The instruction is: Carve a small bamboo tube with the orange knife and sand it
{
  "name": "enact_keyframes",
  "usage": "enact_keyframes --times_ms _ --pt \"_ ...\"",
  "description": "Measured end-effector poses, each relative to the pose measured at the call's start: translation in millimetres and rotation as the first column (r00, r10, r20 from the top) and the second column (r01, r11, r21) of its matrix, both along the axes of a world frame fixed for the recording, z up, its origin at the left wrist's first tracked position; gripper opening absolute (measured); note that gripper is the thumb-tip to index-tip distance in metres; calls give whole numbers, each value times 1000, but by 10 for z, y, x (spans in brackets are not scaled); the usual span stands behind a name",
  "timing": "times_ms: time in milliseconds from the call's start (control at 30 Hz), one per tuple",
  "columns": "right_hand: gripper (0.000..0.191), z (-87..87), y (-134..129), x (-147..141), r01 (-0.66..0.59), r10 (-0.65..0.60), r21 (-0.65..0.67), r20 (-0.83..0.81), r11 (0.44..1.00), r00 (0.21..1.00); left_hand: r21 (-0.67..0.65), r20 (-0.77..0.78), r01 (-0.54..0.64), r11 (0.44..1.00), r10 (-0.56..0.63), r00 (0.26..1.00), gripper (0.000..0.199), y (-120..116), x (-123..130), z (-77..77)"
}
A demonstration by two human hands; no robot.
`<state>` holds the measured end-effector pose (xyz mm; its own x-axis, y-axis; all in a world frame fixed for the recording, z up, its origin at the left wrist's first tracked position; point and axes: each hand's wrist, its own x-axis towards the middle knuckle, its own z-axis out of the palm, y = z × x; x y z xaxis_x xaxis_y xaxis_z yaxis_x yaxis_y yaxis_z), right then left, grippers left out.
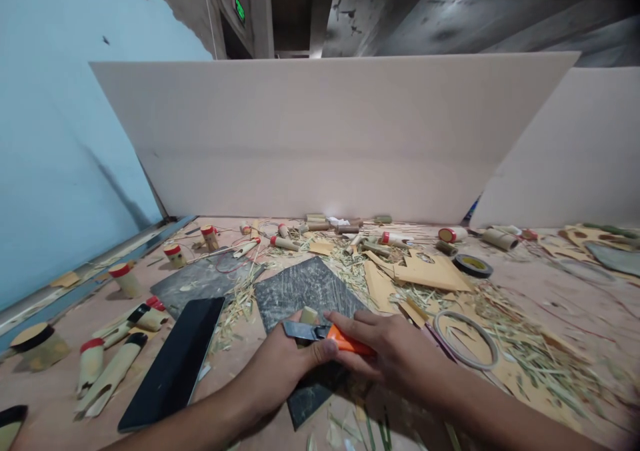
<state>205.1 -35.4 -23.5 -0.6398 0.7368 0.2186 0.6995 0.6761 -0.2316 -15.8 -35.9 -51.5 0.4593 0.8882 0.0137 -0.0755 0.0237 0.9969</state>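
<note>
An orange utility knife [350, 341] is gripped in my right hand [395, 347], its metal blade pointing left. My left hand [280, 367] is closed round a short pale green bamboo piece [309, 315], whose top end shows above the blade. The blade lies across the bamboo, and my left thumb reaches toward the knife's orange front end. Both hands are held over a dark, scratched square mat [305, 284]. Most of the bamboo is hidden by my left hand and the blade.
A black phone [173, 364] and several bamboo tubes with red or black ends [125, 281] lie left. Shavings [540, 364], yellow card [433, 271], a tape ring [467, 341] and black tape [473, 265] lie right. A pale board [320, 137] stands behind.
</note>
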Motion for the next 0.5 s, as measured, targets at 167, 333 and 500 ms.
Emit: enact_keyframes --times_ms 167,333,500 --pt "46 -150 -66 -43 66 -79 199 59 978 995 53 -63 -56 997 60 996 38 18 2 -11" --pt "46 -236 -145 -119 115 -139 245 83 963 987 57 -154 -116 992 123 980 35 3 4 15" --pt "48 -198 -121 -200 244 -256 120 98 962 962 1 -287 -276 961 265 921 45 -10 31 -47"
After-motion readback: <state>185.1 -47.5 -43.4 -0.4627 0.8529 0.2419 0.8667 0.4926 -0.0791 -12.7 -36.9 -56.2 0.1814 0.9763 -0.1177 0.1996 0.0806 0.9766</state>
